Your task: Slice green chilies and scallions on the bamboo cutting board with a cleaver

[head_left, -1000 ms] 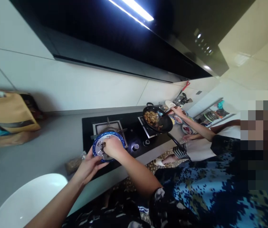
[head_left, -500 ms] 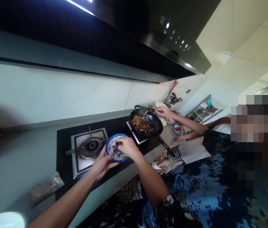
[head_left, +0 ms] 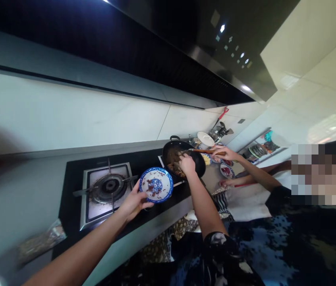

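Note:
My left hand grips the rim of a blue-and-white plate, thumb on top, beside the burner. Dark reddish dried bits, perhaps spices, lie scattered on the plate. Over the black wok reaches my right hand, its fingers bunched and pointing down; what they hold is too small to make out. Browned chunks of food show in the wok, partly covered by my hand. A co-worker's hand holds a spatula by its wooden handle, its blade end in the wok.
A bare gas burner sits at left on the black hob. Further left lies a clear plastic bag. Past the wok stand a white dish, several plates of ingredients and a utensil holder. The range hood hangs overhead; a co-worker stands at right.
My right hand has moved from the plate to over the wok. The plate, still in my left hand, has shifted slightly right. The co-worker's spatula has swung lower into the wok.

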`<action>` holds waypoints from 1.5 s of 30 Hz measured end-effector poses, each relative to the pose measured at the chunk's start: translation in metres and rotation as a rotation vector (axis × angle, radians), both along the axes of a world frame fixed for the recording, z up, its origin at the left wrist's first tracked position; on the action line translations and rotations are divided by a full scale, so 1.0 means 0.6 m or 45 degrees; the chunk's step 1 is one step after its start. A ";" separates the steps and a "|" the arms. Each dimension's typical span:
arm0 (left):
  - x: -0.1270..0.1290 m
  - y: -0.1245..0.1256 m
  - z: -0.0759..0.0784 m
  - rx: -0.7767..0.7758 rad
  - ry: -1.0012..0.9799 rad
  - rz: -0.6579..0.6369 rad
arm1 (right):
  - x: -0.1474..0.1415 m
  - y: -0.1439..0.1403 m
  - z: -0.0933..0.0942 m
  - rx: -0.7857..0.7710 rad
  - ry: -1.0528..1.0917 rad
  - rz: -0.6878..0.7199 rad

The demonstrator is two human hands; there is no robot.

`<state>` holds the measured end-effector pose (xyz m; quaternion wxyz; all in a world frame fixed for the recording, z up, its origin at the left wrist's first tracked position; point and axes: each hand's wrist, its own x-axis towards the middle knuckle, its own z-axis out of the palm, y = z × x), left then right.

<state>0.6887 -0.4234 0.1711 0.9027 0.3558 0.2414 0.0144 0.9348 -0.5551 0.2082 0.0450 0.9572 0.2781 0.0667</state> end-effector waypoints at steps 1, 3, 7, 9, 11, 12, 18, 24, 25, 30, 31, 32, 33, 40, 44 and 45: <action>0.000 0.000 0.003 0.012 0.012 0.003 | 0.002 -0.003 -0.002 -0.002 -0.004 -0.015; -0.002 0.001 0.006 0.032 0.035 0.012 | -0.001 -0.005 0.003 -0.013 0.014 -0.054; -0.008 0.002 0.005 0.023 0.052 -0.002 | -0.040 0.016 0.027 0.141 0.061 0.115; -0.011 0.004 0.001 0.022 0.040 -0.001 | -0.080 0.036 0.036 0.259 0.174 0.391; -0.014 0.005 -0.001 0.030 0.021 0.012 | -0.125 0.055 0.036 0.217 0.294 0.547; -0.015 0.005 -0.002 0.033 0.015 0.019 | -0.146 0.064 0.033 0.157 0.327 0.542; -0.025 0.007 0.007 0.030 0.008 0.036 | -0.214 0.103 0.002 0.047 0.476 0.421; -0.032 0.008 0.004 0.040 -0.005 0.045 | -0.233 0.127 -0.013 0.153 0.642 0.539; -0.033 0.008 0.003 0.038 -0.002 0.047 | -0.236 0.129 -0.015 0.174 0.676 0.555; -0.038 0.013 -0.001 0.030 0.001 0.075 | -0.245 0.129 -0.022 0.313 0.843 0.667; -0.039 0.015 -0.001 0.028 -0.001 0.078 | -0.246 0.127 -0.023 0.318 0.878 0.707; -0.040 0.017 -0.001 0.026 -0.002 0.079 | -0.246 0.124 -0.022 0.309 0.910 0.754; -0.042 0.019 0.000 0.024 -0.002 0.081 | -0.246 0.122 -0.021 0.288 0.935 0.807; -0.051 0.036 0.007 0.023 0.018 0.064 | -0.253 0.100 -0.010 0.137 0.908 1.171; -0.056 0.043 0.009 0.029 0.054 0.065 | -0.267 0.084 0.000 0.128 0.910 1.203; -0.057 0.044 0.010 0.030 0.063 0.067 | -0.271 0.080 0.003 0.135 0.901 1.204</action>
